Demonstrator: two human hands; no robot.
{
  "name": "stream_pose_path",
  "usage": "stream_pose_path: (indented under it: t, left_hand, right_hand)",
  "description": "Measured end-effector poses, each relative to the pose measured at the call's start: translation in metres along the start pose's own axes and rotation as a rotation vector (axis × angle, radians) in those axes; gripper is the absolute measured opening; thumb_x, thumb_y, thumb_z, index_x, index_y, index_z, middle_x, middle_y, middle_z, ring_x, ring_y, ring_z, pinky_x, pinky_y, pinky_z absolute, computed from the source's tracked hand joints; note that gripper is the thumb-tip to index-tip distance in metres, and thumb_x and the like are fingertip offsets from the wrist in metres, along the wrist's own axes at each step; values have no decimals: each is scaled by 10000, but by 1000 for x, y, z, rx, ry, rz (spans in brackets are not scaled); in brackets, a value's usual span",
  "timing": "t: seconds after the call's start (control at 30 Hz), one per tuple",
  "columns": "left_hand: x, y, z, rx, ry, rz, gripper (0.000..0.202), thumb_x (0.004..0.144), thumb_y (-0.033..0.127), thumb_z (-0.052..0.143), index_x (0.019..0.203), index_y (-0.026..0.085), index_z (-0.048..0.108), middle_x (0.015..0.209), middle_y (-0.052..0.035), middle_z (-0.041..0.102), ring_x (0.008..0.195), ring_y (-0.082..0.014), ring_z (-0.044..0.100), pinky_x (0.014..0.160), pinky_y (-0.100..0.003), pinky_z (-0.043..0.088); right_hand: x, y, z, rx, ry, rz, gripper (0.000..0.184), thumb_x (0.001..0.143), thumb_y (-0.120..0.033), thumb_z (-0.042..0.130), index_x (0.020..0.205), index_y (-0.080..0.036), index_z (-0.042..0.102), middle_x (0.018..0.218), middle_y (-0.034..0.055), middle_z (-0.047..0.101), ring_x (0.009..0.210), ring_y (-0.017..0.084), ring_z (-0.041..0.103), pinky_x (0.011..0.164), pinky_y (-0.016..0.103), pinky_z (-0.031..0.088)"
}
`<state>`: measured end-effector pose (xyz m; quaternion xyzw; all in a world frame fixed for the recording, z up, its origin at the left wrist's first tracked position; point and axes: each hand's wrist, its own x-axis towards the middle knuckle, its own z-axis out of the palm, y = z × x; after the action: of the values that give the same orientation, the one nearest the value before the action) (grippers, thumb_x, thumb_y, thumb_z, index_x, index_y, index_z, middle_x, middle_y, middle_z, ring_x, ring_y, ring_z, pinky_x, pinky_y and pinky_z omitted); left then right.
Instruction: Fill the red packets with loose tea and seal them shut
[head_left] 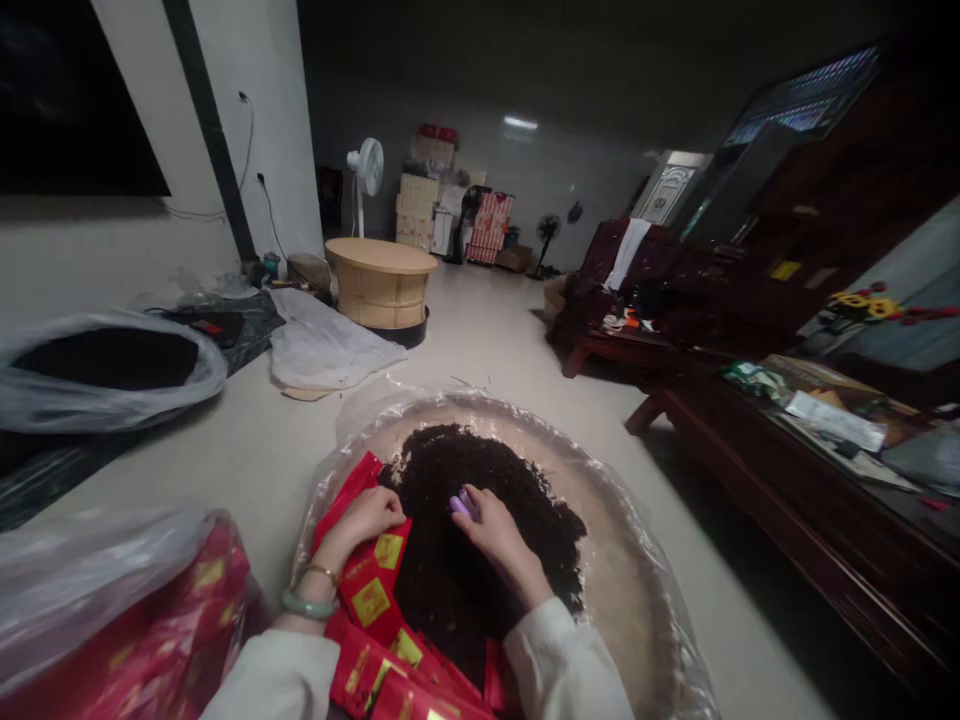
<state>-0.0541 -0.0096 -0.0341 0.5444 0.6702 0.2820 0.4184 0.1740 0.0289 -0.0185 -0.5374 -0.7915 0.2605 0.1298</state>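
L hand [371,515]: fingers pinching red pkt [388,552] | R hand [495,530]: fingers gripping purple tool [463,505] at dark heap [480,455] | step: prob. scooping | next: needs pkt edge held steady

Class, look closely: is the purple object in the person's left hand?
No, the right hand holds the purple object, while the left hand touches a red packet.

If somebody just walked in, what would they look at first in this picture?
Probably the big, dark, crumbly heap in the wide, round, tan tray with clear plastic around its rim. Next, the bright red packets with yellow squares on the tray's left and near side, where the left hand pinches one. Then the small, rounded purple object in the right hand, over the heap.
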Motion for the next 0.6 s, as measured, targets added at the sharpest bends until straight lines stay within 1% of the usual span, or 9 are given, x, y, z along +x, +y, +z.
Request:
stream_pose_path:
  t: [0.03, 0.1, 0.2, 0.3, 0.4, 0.5, 0.6]
  left_hand:
    - [1, 2, -4, -19, 7, 7, 89, 567, 234, 630, 513, 174, 591, 465, 40, 511, 509, -131, 466, 516, -239, 295]
    - [2, 6, -13, -92, 28, 17, 165, 599, 329, 598, 581, 166, 598, 504, 33, 545, 521, -135, 484, 516, -238, 316]
    - [3, 12, -22, -188, 52, 38, 278, 610, 437, 576, 624, 160, 586, 541, 24, 570, 549, -142, 512, 539, -242, 358]
    - [-1, 18, -28, -237, 81, 58, 323, 604, 481, 588, 643, 160, 584, 571, 21, 578, 564, -142, 518, 547, -242, 365]
    - [-6, 22, -31, -307, 84, 44, 326, 603, 486, 610, 639, 164, 572, 558, 28, 570, 545, -133, 514, 535, -237, 359]
    - [-10, 26, -31, -391, 54, 7, 319, 582, 469, 656, 640, 169, 568, 525, 41, 566, 520, -129, 518, 527, -235, 360]
    - [-11, 29, -27, -426, 30, 8, 301, 586, 441, 677, 646, 162, 579, 521, 42, 575, 518, -127, 523, 527, -231, 362]
  right_hand:
    - [-1, -2, 8, 4, 29, 5, 511, 772, -335, 597, 1248, -157, 544, 1094, 134, 606, 973, 254, 597, 835, 304, 438]
    - [-1, -5, 22, 42, 108, -4, 525, 776, -348, 593, 1257, -150, 530, 1105, 141, 592, 987, 258, 592, 849, 313, 443]
    - [8, -15, 37, 152, 238, -58, 501, 780, -371, 588, 1229, -155, 547, 1056, 126, 601, 955, 253, 599, 843, 328, 459]
    - [27, -29, 50, 301, 361, -80, 465, 787, -382, 578, 1191, -152, 574, 1002, 115, 620, 922, 239, 610, 833, 328, 470]
    - [42, -36, 66, 417, 409, -69, 440, 791, -379, 573, 1160, -140, 593, 980, 119, 637, 920, 237, 616, 828, 326, 478]
    - [43, -25, 75, 411, 420, -96, 458, 779, -395, 583, 1162, -144, 586, 962, 110, 634, 906, 235, 615, 826, 336, 481]
    - [32, 3, 65, 329, 488, -107, 498, 778, -420, 582, 1204, -164, 551, 1007, 109, 611, 920, 236, 601, 819, 343, 480]
